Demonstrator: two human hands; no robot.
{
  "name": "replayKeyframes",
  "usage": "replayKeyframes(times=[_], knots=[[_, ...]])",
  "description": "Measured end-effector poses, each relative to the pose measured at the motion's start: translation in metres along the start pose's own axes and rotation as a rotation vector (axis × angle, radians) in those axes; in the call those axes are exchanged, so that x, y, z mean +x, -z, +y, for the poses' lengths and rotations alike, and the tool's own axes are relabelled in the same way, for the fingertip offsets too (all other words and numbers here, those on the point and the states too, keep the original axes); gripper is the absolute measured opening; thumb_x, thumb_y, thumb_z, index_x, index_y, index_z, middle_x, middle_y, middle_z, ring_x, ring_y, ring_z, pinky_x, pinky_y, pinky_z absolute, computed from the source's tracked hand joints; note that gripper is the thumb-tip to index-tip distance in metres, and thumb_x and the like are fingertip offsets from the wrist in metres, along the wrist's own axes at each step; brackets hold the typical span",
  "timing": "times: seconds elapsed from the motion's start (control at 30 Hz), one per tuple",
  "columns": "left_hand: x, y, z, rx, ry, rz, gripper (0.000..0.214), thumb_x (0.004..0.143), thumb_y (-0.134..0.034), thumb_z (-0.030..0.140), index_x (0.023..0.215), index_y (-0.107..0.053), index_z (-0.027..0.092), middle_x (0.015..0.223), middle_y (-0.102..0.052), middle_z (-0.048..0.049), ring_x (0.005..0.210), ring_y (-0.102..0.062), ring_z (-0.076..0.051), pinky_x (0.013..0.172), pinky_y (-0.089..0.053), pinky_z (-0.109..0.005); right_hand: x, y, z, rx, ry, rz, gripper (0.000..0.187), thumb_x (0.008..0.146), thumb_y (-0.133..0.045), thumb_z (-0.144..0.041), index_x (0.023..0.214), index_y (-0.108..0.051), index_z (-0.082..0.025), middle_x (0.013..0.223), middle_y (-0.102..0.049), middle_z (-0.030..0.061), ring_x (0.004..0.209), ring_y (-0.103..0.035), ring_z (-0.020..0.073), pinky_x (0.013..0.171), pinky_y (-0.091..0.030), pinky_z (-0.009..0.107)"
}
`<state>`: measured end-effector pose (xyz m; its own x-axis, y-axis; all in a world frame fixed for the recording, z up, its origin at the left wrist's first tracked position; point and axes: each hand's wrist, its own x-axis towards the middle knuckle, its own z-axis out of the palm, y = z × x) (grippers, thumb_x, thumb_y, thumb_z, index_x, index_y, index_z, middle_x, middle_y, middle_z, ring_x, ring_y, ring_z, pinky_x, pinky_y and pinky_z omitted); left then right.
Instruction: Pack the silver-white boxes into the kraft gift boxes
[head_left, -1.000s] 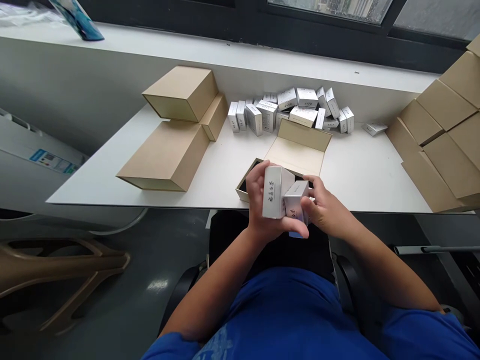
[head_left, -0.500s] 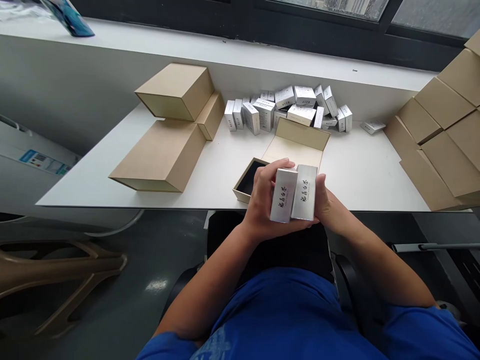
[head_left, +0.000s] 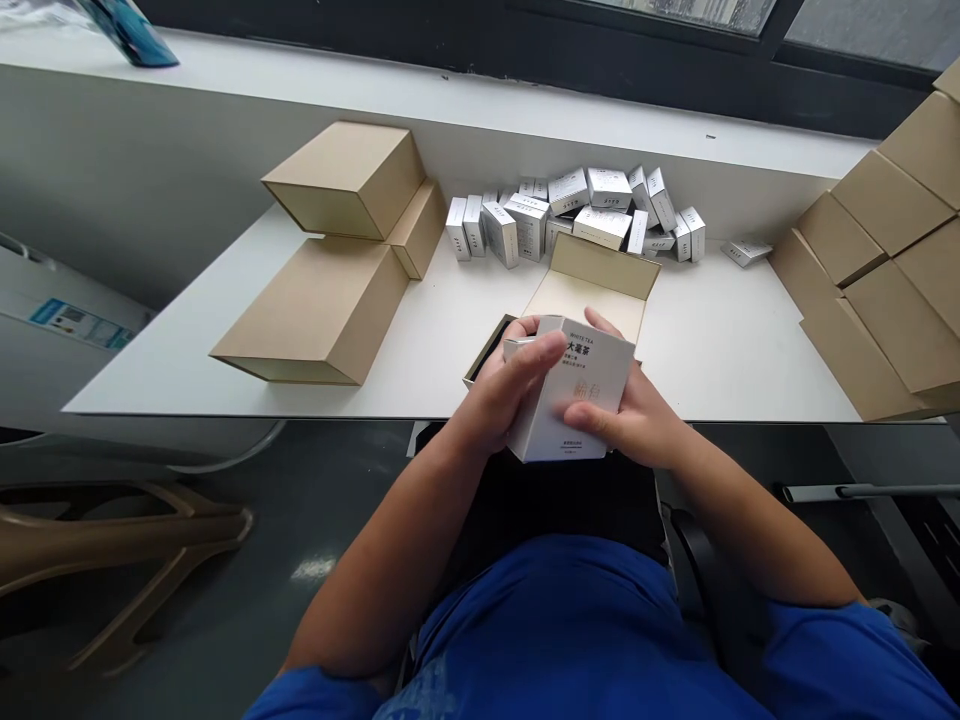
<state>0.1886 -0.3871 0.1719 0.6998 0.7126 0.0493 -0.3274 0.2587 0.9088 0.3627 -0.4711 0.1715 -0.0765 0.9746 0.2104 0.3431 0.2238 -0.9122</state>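
Both hands hold small white tea boxes (head_left: 581, 385) above the table's front edge. The broad face, printed "WHITE TEA" with dark characters, is turned up toward me. My left hand (head_left: 499, 390) grips the boxes from the left, thumb over the top edge. My right hand (head_left: 645, 415) wraps the right side, its thumb pressed on the printed face. A second box behind the front one shows only as a sliver at the upper left. Just beyond my hands lies an open beige gift box (head_left: 596, 285), its lid folded back and its dark inside partly hidden by my left hand.
Several small white tea boxes (head_left: 529, 225) are heaped against the back wall, and one (head_left: 746, 252) lies apart to the right. Closed beige boxes (head_left: 315, 300) are piled at the left. More beige boxes (head_left: 870, 290) are stacked high at the right end of the white table (head_left: 727, 350).
The pair of tea boxes has been turned in my hands from narrow ends up to the broad printed face up. My right thumb now lies across that face.
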Motion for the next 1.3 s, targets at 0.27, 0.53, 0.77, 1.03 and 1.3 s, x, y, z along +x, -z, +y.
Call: replayKeyframes(times=[0.27, 0.53, 0.77, 1.03, 1.3], knots=[[0.025, 0.025, 0.026, 0.295, -0.116, -0.032, 0.08, 0.079, -0.08, 0.085, 0.126, -0.075, 0.02, 0.111, -0.076, -0.0115, 0.113, -0.077, -0.042, 0.079, -0.068, -0.048, 0.01, 0.002, -0.001, 0.132, 0.13, 0.035, 0.096, 0.072, -0.094, -0.064, 0.151, -0.048, -0.033, 0.167, -0.05, 0.0134, 0.148, -0.059, 0.036, 0.116, -0.058, 0.058], [0.039, 0.018, 0.036, 0.333, -0.09, -0.073, 0.079, 0.085, -0.075, 0.084, 0.123, -0.072, 0.015, 0.109, -0.076, -0.0116, 0.114, -0.076, -0.041, 0.085, -0.065, -0.047, 0.011, 0.004, -0.021, 0.319, -0.094, 0.135, 0.079, 0.065, -0.1, -0.06, 0.126, -0.059, -0.032, 0.117, -0.074, 0.002, 0.1, -0.076, 0.0244, 0.089, -0.07, 0.047], [0.016, 0.015, 0.041, 0.698, -0.234, 0.0, 0.086, 0.069, -0.098, 0.063, 0.137, -0.061, 0.024, 0.121, -0.073, -0.0099, 0.115, -0.071, -0.035, 0.102, -0.06, -0.049, 0.019, -0.005, -0.009, 0.391, -0.15, 0.434, 0.079, 0.065, -0.098, -0.061, 0.122, -0.053, -0.029, 0.115, -0.072, 0.0039, 0.118, -0.071, 0.028, 0.1, -0.065, 0.047], [0.008, 0.012, 0.057, 1.543, -0.193, -0.175, 0.112, 0.073, -0.091, 0.05, 0.166, -0.034, 0.022, 0.162, -0.051, -0.0203, 0.151, -0.047, -0.045, 0.124, -0.042, -0.061, 0.024, -0.025, -0.007, 0.628, -0.332, 0.312, 0.071, 0.067, -0.097, -0.059, 0.118, -0.063, -0.023, 0.114, -0.073, 0.0056, 0.107, -0.07, 0.0238, 0.096, -0.061, 0.041], [0.017, -0.002, 0.036, 1.796, -0.173, 0.05, 0.087, 0.079, -0.069, 0.023, 0.158, -0.034, 0.015, 0.142, -0.062, -0.0216, 0.122, -0.068, -0.039, 0.097, -0.058, -0.047, 0.034, -0.035, 0.003, 0.648, -0.455, 0.355, 0.08, 0.051, -0.103, -0.05, 0.11, -0.058, -0.022, 0.105, -0.068, 0.0005, 0.095, -0.066, 0.0184, 0.089, -0.055, 0.036]])
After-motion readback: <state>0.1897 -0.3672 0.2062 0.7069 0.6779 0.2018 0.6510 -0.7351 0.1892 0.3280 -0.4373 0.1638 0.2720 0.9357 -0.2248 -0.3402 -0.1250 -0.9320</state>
